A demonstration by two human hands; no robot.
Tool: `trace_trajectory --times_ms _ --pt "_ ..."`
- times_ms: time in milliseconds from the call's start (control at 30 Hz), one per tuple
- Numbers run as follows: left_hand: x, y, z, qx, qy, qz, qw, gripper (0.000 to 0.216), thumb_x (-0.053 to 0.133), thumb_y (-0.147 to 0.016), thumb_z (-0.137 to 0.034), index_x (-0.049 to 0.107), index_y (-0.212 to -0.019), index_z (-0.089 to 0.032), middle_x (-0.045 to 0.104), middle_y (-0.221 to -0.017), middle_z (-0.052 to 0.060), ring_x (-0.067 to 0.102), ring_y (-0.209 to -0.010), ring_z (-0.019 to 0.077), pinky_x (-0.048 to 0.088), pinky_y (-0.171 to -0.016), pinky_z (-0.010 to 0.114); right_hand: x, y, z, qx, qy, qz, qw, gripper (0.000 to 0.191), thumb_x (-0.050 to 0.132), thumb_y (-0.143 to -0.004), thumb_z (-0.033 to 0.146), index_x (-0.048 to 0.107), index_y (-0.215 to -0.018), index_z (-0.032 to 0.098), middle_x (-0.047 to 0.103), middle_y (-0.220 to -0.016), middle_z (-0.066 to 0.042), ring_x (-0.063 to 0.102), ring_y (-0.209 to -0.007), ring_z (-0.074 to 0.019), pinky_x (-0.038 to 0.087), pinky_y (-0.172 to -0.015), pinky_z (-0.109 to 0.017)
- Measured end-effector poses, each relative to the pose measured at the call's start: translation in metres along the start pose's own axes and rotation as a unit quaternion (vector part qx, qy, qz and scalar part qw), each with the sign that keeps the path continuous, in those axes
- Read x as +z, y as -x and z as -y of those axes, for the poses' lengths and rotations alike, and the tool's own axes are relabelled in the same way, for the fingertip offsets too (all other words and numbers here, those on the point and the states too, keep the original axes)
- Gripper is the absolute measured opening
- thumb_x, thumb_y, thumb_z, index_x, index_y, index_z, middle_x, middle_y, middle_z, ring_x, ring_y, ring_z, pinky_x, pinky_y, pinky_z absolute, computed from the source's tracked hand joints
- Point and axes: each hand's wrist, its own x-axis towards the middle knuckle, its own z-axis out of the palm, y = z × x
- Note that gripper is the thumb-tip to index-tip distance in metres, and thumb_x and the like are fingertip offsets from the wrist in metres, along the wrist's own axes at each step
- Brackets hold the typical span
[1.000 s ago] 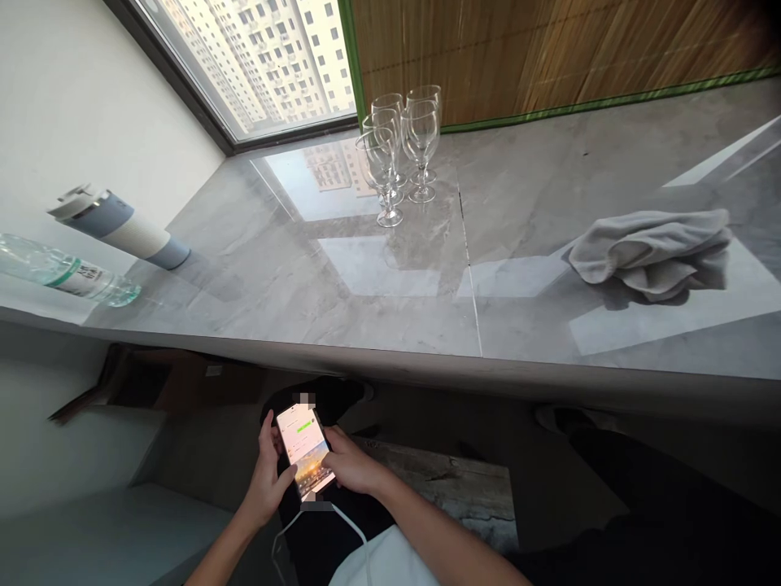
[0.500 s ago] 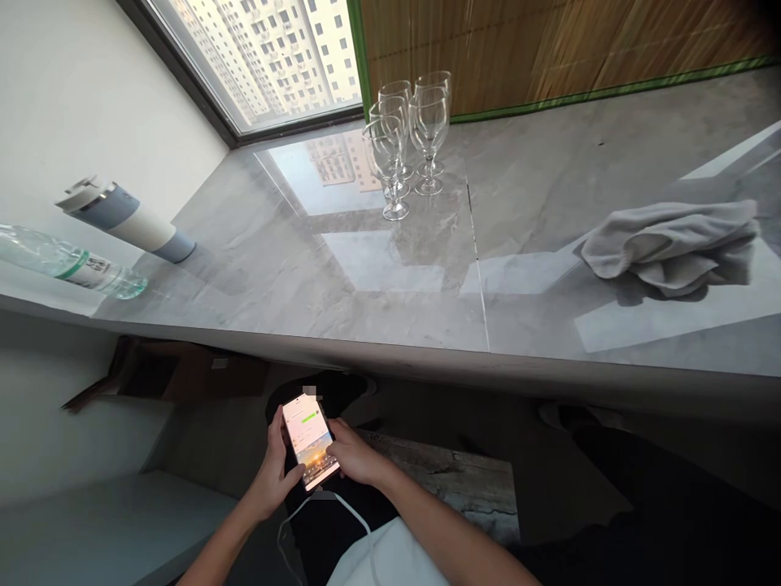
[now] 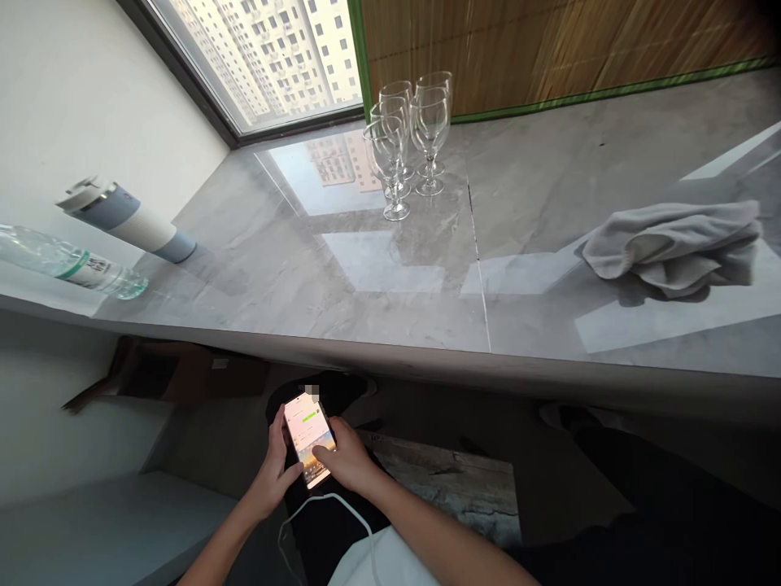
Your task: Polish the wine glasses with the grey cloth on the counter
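Observation:
Low in the head view, over my lap, a lit smartphone [image 3: 307, 425] shows a chat screen with an on-screen keyboard at its lower part. Along its left edge my left hand [image 3: 274, 472] is wrapped, thumb at the lower corner. My right hand [image 3: 346, 457] grips the right edge, its thumb lying across the keyboard area. A white cable [image 3: 342, 500] loops just below the phone and runs down over my lap; whether it is plugged in I cannot tell. The fingers behind the phone are hidden.
A grey marble-look counter [image 3: 274, 277] spans the view above my hands. On it stand several stemmed glasses [image 3: 396, 163], a blue-and-white tumbler [image 3: 131, 221], a clear plastic bottle [image 3: 73, 264] and a crumpled grey cloth [image 3: 671, 248]. A cardboard box [image 3: 201, 374] sits underneath.
My right thumb has moved left, from the right side of the keyboard towards the middle of the screen. My left hand and the things on the counter stay as they were.

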Motion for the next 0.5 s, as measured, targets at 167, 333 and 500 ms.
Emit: trace_trajectory --times_ms 167,333,500 --pt "-0.0014 -0.0018 -0.0026 -0.012 0.070 -0.015 0.997 0.096 0.058 -0.088 -0.047 -0.006 -0.158 -0.030 0.022 -0.160 0.013 0.027 -0.145 0.0378 0.020 -0.118 0.058 0.0059 -0.0006 0.0001 0.008 0.028 -0.025 0.999 0.028 0.064 -0.067 0.016 0.064 -0.095 0.018 0.064 -0.097 -0.005 0.061 -0.089 -0.0225 0.047 -0.079 -0.034" --pt "0.0006 -0.0048 -0.0003 -0.002 0.096 -0.031 0.995 0.100 0.059 -0.083 -0.057 0.001 -0.158 -0.026 0.026 -0.156 0.014 0.030 -0.141 0.0396 0.021 -0.117 0.058 0.0033 -0.0030 -0.0015 0.000 0.005 -0.014 1.000 0.025 0.051 -0.073 0.011 0.065 -0.093 0.018 0.065 -0.096 -0.005 0.061 -0.091 -0.0207 0.046 -0.081 -0.032" --pt "0.0031 -0.0052 0.0044 -0.006 0.093 -0.041 0.995 0.096 0.058 -0.083 -0.053 0.002 -0.157 -0.027 0.029 -0.152 0.014 0.032 -0.138 0.0377 0.021 -0.116 0.057 0.0010 -0.0048 -0.0045 -0.008 -0.002 -0.004 1.000 0.027 0.047 -0.072 0.009 0.065 -0.091 0.017 0.064 -0.095 -0.006 0.060 -0.090 -0.0202 0.045 -0.080 -0.032"
